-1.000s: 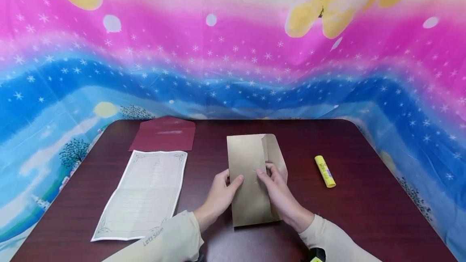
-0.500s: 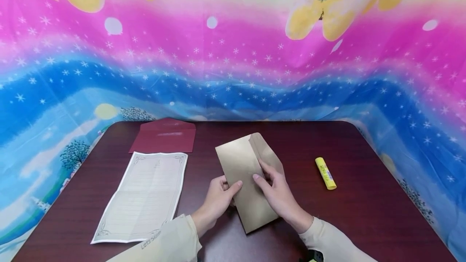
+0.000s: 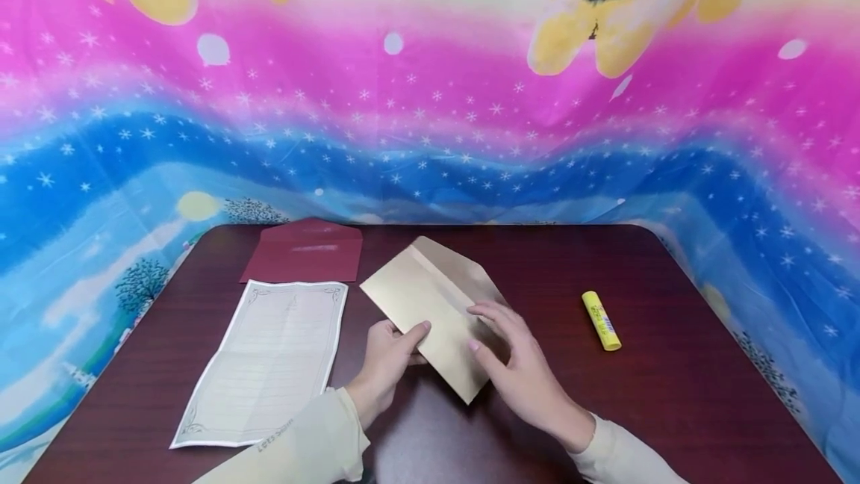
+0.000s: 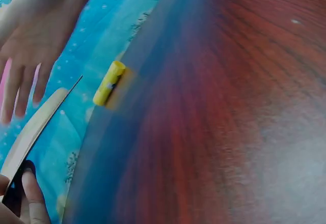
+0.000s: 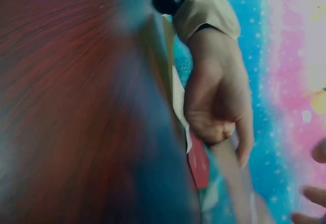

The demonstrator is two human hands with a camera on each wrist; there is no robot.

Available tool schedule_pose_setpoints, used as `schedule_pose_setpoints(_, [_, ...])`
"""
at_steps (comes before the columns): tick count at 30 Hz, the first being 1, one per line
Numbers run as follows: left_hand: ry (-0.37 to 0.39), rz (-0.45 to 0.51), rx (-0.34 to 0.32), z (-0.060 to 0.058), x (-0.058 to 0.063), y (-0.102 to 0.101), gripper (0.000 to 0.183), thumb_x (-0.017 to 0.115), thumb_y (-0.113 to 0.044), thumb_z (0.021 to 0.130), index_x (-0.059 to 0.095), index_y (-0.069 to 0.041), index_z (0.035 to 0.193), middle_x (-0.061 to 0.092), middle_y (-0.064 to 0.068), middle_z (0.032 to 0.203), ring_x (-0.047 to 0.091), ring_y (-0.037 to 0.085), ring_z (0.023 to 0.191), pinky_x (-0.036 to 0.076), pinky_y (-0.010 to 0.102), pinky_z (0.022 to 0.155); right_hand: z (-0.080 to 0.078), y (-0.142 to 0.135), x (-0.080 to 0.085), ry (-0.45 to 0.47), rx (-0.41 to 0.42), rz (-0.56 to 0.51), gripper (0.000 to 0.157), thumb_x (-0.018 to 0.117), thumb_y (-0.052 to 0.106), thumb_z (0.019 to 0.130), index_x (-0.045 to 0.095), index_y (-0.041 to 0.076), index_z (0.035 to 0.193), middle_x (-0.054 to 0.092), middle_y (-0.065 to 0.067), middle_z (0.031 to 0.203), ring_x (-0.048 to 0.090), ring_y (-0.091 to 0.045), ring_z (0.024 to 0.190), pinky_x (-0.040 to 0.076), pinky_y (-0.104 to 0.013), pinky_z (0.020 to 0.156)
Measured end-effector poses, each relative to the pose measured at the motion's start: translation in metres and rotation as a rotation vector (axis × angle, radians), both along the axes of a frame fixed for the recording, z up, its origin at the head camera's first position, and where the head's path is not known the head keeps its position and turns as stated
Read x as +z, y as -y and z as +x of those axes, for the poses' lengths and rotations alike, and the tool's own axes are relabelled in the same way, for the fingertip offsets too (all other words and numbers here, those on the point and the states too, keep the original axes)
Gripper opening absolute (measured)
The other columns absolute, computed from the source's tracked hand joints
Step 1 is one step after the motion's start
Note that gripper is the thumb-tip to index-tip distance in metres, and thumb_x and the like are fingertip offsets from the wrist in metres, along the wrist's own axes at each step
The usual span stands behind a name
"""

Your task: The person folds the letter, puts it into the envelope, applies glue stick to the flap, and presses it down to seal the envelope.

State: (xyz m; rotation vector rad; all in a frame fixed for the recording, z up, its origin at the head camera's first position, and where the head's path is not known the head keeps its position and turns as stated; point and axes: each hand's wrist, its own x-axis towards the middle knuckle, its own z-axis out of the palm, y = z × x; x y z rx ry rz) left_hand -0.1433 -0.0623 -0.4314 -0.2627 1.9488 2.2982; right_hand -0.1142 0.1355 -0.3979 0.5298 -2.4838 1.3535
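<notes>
My left hand (image 3: 386, 364) pinches a gold-brown paper envelope (image 3: 410, 293) at its near left edge, thumb on top and fingers underneath. The envelope is tilted above the table, its flap (image 3: 463, 271) unfolded toward the far right. Beside its right side is my right hand (image 3: 527, 376), fingers spread loosely and fingertips overlapping the envelope in the head view. From the left wrist, that right hand (image 4: 35, 46) shows long straight fingers apart from the envelope (image 4: 35, 127). The right wrist view shows my left hand (image 5: 219, 91) at the envelope's edge.
Left of the hands lies a white sheet of bordered, lined letter paper (image 3: 275, 361) with fold creases. A dark red envelope (image 3: 309, 256) sits behind it. On the right rests a yellow glue stick (image 3: 601, 321). A printed cloth (image 3: 430, 95) hangs behind the dark wooden table (image 3: 672, 394).
The envelope has turned counterclockwise, from nearly upright to slanting, its far end swinging left. The left hand keeps hold of it; the right hand has loosened and drawn slightly right.
</notes>
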Motion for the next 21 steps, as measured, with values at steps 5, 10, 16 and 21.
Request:
schedule_pose_setpoints(5, [0.013, 0.038, 0.035, 0.0, 0.005, 0.003, 0.035, 0.068, -0.016, 0.096, 0.056, 0.006, 0.12, 0.076, 0.004, 0.091, 0.074, 0.009, 0.079, 0.061, 0.028, 0.075, -0.008, -0.01, -0.005, 0.021, -0.159, -0.22, 0.063, 0.065, -0.001, 0.093, 0.039, 0.009, 0.15, 0.04, -0.013, 0.154, 0.033, -0.026, 0.142, 0.03, -0.03, 0.109])
schedule_pose_setpoints(10, [0.024, 0.099, 0.042, 0.003, 0.005, 0.0, 0.043, 0.069, -0.018, 0.096, 0.051, 0.005, 0.128, 0.076, 0.006, 0.099, 0.074, 0.012, 0.089, 0.061, 0.034, 0.083, -0.014, -0.013, -0.01, 0.386, -0.125, -0.471, 0.071, 0.057, 0.007, 0.101, 0.016, 0.015, 0.158, 0.045, -0.018, 0.15, 0.05, -0.022, 0.129, 0.044, -0.021, 0.097])
schedule_pose_setpoints(16, [0.021, 0.136, 0.038, 0.007, 0.004, -0.007, 0.044, 0.071, -0.017, 0.095, 0.05, 0.005, 0.127, 0.075, 0.004, 0.099, 0.074, 0.013, 0.09, 0.061, 0.035, 0.083, -0.019, -0.012, -0.02, 0.705, 0.077, -0.642, 0.051, 0.054, 0.014, 0.104, 0.033, 0.001, 0.149, 0.069, -0.004, 0.123, 0.068, -0.006, 0.104, 0.055, -0.029, 0.092])
schedule_pose_setpoints(21, [0.017, 0.143, 0.085, 0.004, 0.0, -0.007, 0.045, 0.074, -0.016, 0.092, 0.051, 0.003, 0.126, 0.075, 0.003, 0.096, 0.074, 0.012, 0.087, 0.061, 0.037, 0.084, -0.024, -0.019, -0.021, 0.732, 0.135, -0.615, 0.048, 0.05, 0.013, 0.106, 0.034, -0.007, 0.146, 0.068, 0.001, 0.119, 0.068, -0.005, 0.103, 0.056, -0.027, 0.09])
